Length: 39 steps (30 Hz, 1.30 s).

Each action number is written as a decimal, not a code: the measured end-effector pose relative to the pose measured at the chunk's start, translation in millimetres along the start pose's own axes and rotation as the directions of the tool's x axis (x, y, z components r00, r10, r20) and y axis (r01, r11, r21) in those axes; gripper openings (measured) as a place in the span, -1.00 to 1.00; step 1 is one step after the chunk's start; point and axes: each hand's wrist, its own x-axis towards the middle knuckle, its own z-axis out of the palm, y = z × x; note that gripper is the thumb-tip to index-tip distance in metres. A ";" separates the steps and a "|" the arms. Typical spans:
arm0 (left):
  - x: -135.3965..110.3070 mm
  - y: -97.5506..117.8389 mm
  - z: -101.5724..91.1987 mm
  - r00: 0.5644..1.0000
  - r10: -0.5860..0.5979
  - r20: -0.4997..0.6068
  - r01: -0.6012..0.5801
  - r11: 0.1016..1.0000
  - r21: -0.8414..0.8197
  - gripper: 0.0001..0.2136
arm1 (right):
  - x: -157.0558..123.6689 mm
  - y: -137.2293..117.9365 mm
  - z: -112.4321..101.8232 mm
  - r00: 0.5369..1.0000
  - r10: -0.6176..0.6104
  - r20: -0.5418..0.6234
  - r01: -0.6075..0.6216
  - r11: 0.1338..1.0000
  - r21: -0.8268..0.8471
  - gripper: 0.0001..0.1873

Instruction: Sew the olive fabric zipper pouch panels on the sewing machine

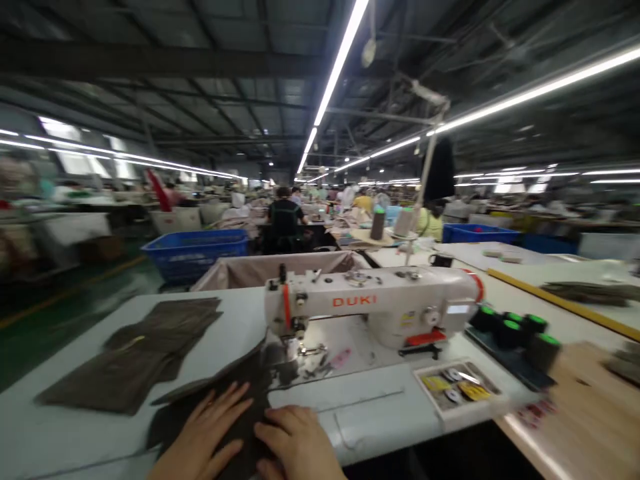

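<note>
A dark brown fabric piece (250, 380) lies on the sewing machine table, its far end at the needle area. My left hand (213, 427) rests flat on this fabric with the fingers spread. Beside it, my right hand (297, 437) touches the fabric's right edge, fingers bent and apart. Just beyond both hands stands a white sewing machine (350, 300) with orange lettering, its presser foot (290, 353) over the far end of the fabric. Whether the foot is pressed down cannot be made out. Several matching fabric pieces (135, 353) lie stacked to the left.
On the right are a tray of bobbins (457, 390) and several dark thread cones (513, 333). A fabric-lined bin (240, 272) stands behind the table. Blue baskets (197, 253) and a seated person (286, 217) are farther back.
</note>
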 end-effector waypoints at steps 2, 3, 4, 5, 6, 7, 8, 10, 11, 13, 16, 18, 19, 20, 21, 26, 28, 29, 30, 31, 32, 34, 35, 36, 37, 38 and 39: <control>6.3 -1.8 -14.2 0.990 -0.079 0.116 0.088 0.993 -0.078 -0.65 | -4.7 -1.0 11.0 0.997 -0.062 -0.042 0.064 0.997 0.048 -0.46; 13.2 -1.1 -18.6 0.986 -0.138 0.091 0.144 0.987 -0.067 -0.63 | -7.1 -0.8 13.1 0.995 -0.079 -0.057 0.083 0.994 0.068 -0.49; 21.2 -0.1 -21.4 0.981 -0.176 0.076 0.181 0.982 -0.056 -0.61 | -9.2 -0.4 12.9 0.994 -0.091 -0.065 0.096 0.992 0.087 -0.51; 29.2 1.3 -22.9 0.977 -0.202 0.071 0.205 0.978 -0.047 -0.60 | -10.8 -0.1 10.8 0.993 -0.098 -0.068 0.105 0.989 0.104 -0.53; 36.6 2.9 -23.6 0.974 -0.215 0.067 0.218 0.975 -0.041 -0.58 | -11.7 0.1 7.2 0.993 -0.100 -0.064 0.107 0.986 0.128 -0.55; 43.2 5.0 -23.9 0.972 -0.223 0.069 0.226 0.973 -0.040 -0.57 | -12.0 0.3 2.5 0.994 -0.096 -0.054 0.103 0.982 0.158 -0.58; 48.6 7.7 -24.3 0.971 -0.228 0.076 0.232 0.972 -0.045 -0.60 | -11.6 0.5 -2.7 0.995 -0.087 -0.038 0.093 0.977 0.194 -0.64; 56.3 15.3 -26.8 0.969 -0.225 0.101 0.232 0.970 -0.072 -0.74 | -9.1 1.6 -12.6 0.999 -0.050 -0.009 0.051 0.964 0.259 -0.69; 58.5 20.2 -29.5 0.969 -0.219 0.117 0.230 0.969 -0.093 -0.83 | -7.2 2.5 -16.9 1.000 -0.010 -0.005 0.011 0.959 0.281 -0.68; 60.0 32.1 -37.9 0.966 -0.210 0.151 0.233 0.961 -0.152 -0.91 | -2.3 4.7 -24.6 0.993 0.108 -0.039 -0.091 0.948 0.306 -0.62; 57.1 52.5 -56.1 0.957 -0.208 0.201 0.258 0.928 -0.269 -0.94 | 7.5 6.8 -38.4 0.967 0.236 -0.095 -0.188 0.915 0.357 -0.69; 54.0 65.9 -68.2 0.945 -0.201 0.259 0.304 0.833 -0.462 -0.81 | 14.9 6.0 -51.0 0.975 0.204 -0.090 -0.155 0.911 0.382 -0.89; 52.6 72.0 -73.3 0.936 -0.196 0.291 0.335 0.749 -0.572 -0.74 | 18.5 5.0 -58.1 0.981 0.171 -0.090 -0.124 0.915 0.383 -0.96; 51.4 77.5 -77.5 0.930 -0.196 0.312 0.361 0.653 -0.665 -0.70 | 22.0 3.7 -65.4 0.986 0.133 -0.102 -0.085 0.923 0.375 -0.96; 50.3 82.5 -80.8 0.926 -0.202 0.318 0.375 0.566 -0.734 -0.69 | 25.2 2.4 -72.6 0.988 0.096 -0.120 -0.047 0.932 0.360 -0.94; 44.2 97.8 -86.6 0.917 -0.295 0.268 0.367 0.362 -0.857 -0.75 | 36.5 -1.1 -104.7 0.987 -0.002 -0.162 0.052 0.951 0.306 -0.85; 40.7 101.8 -87.1 0.892 -0.344 0.293 0.393 0.269 -0.879 -0.70 | 38.6 -2.1 -115.6 0.988 -0.005 -0.153 0.055 0.944 0.325 -0.83; 38.9 104.0 -87.5 0.880 -0.369 0.299 0.400 0.237 -0.885 -0.68 | 39.0 -3.2 -120.6 0.990 0.015 -0.137 0.033 0.939 0.343 -0.82; 37.2 106.5 -87.9 0.871 -0.391 0.297 0.401 0.216 -0.890 -0.67 | 39.1 -4.8 -125.1 0.992 0.052 -0.113 -0.007 0.930 0.369 -0.83; 35.8 109.1 -88.5 0.864 -0.410 0.291 0.396 0.200 -0.896 -0.67 | 38.8 -6.8 -129.0 0.990 0.108 -0.086 -0.065 0.913 0.402 -0.85; 34.7 111.9 -89.0 0.858 -0.428 0.285 0.390 0.181 -0.903 -0.69 | 38.4 -9.1 -132.3 0.983 0.175 -0.053 -0.134 0.888 0.440 -0.86; 33.5 117.3 -89.8 0.844 -0.452 0.289 0.383 0.129 -0.915 -0.72 | 37.5 -14.0 -137.1 0.952 0.306 0.003 -0.265 0.820 0.507 -0.88; 33.4 119.6 -90.1 0.839 -0.459 0.293 0.379 0.105 -0.920 -0.73 | 37.0 -16.1 -138.5 0.936 0.351 0.016 -0.306 0.791 0.530 -0.86; 33.4 121.5 -90.2 0.835 -0.463 0.297 0.375 0.085 -0.923 -0.73 | 36.7 -17.8 -139.5 0.923 0.384 0.021 -0.332 0.769 0.546 -0.85; 33.5 123.0 -90.3 0.833 -0.465 0.301 0.373 0.069 -0.925 -0.74 | 36.4 -19.1 -140.2 0.914 0.404 0.021 -0.346 0.754 0.558 -0.84; 33.7 124.0 -90.2 0.833 -0.463 0.302 0.369 0.060 -0.927 -0.74 | 36.2 -19.9 -140.7 0.910 0.414 0.019 -0.351 0.746 0.566 -0.83; 33.8 124.6 -90.2 0.834 -0.462 0.301 0.366 0.056 -0.929 -0.74 | 36.1 -20.3 -141.3 0.908 0.419 0.018 -0.354 0.741 0.571 -0.83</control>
